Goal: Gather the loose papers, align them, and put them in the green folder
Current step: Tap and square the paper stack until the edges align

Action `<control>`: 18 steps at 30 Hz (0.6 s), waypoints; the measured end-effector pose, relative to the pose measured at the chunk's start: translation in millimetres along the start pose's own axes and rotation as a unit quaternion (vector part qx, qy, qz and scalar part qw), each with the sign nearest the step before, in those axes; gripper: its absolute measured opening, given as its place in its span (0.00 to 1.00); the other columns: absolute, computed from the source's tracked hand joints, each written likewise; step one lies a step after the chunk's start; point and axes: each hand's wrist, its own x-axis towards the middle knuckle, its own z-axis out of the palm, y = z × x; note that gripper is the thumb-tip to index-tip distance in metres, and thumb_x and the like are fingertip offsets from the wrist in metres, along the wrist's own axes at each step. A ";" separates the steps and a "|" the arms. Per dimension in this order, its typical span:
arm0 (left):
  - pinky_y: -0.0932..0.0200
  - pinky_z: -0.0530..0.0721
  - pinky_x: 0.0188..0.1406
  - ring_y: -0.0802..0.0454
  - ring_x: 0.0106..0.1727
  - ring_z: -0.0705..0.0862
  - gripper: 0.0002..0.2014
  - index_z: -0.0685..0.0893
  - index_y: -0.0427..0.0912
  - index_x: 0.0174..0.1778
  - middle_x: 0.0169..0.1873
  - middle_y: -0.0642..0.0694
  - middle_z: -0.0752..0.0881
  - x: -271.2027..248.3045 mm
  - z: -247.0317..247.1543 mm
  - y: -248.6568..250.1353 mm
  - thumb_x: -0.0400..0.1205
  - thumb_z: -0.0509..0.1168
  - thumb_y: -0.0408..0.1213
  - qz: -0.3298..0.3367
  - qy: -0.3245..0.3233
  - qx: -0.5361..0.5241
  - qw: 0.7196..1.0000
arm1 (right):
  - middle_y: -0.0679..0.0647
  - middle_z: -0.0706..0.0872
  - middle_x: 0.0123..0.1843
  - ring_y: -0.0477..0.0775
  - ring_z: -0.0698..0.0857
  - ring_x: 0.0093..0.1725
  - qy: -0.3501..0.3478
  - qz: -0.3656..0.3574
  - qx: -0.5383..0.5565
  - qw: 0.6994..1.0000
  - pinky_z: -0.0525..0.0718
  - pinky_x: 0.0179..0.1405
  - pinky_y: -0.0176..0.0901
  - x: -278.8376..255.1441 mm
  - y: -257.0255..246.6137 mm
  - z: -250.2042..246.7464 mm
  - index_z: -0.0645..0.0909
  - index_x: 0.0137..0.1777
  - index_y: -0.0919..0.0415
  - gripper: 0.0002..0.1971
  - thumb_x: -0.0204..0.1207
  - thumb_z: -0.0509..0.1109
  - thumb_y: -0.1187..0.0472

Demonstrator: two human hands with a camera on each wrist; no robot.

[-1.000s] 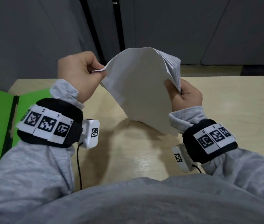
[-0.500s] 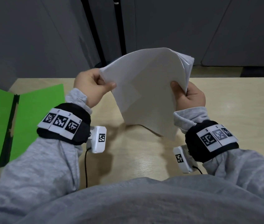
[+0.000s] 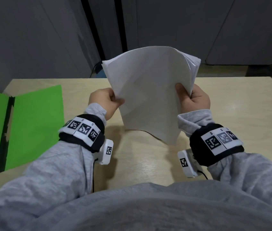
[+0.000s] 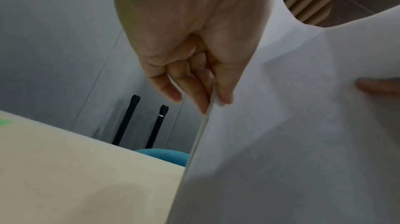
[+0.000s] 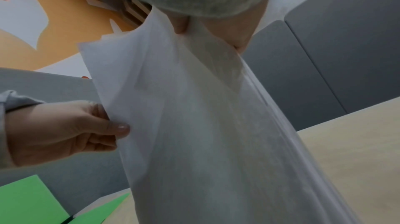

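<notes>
No legible text — only coded square markers on wristbands

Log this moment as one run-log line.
left hand: pinches white paper stack | right hand: grips stack | stack: upright on table | green folder: open, holds no papers

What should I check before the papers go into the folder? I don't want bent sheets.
1. Left hand grips the papers: ok.
2. Right hand grips them: ok.
3. Sheet edges aligned: not ok, they fan apart at the top right.
4. Stack flat: not ok, it bows.
5. Green folder open on the table: ok.
6. Any sheets left elsewhere: cannot tell.
</notes>
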 end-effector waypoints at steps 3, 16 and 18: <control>0.50 0.84 0.52 0.41 0.45 0.86 0.09 0.88 0.39 0.44 0.40 0.42 0.90 -1.6 5.4 4.4 0.77 0.70 0.41 0.004 0.025 -0.011 1.000 | 0.55 0.74 0.30 0.49 0.71 0.31 0.009 -0.018 -0.009 1.000 0.71 0.29 0.35 -0.9 1.1 3.5 0.72 0.27 0.53 0.18 0.79 0.68 0.53; 0.60 0.71 0.38 0.39 0.46 0.85 0.14 0.82 0.35 0.38 0.43 0.37 0.89 -7.2 28.1 -5.4 0.79 0.68 0.44 -0.014 -0.097 0.110 0.989 | 0.56 0.75 0.31 0.51 0.73 0.33 0.012 -0.029 -0.010 0.999 0.73 0.32 0.40 -3.1 2.8 11.3 0.74 0.27 0.49 0.17 0.79 0.69 0.52; 0.60 0.70 0.39 0.40 0.43 0.83 0.14 0.82 0.36 0.38 0.44 0.36 0.89 -7.0 29.0 -5.5 0.79 0.68 0.45 -0.029 -0.109 0.112 0.987 | 0.57 0.76 0.31 0.51 0.73 0.33 0.011 -0.027 -0.010 1.000 0.73 0.33 0.40 -3.8 2.5 12.6 0.75 0.27 0.49 0.17 0.78 0.69 0.52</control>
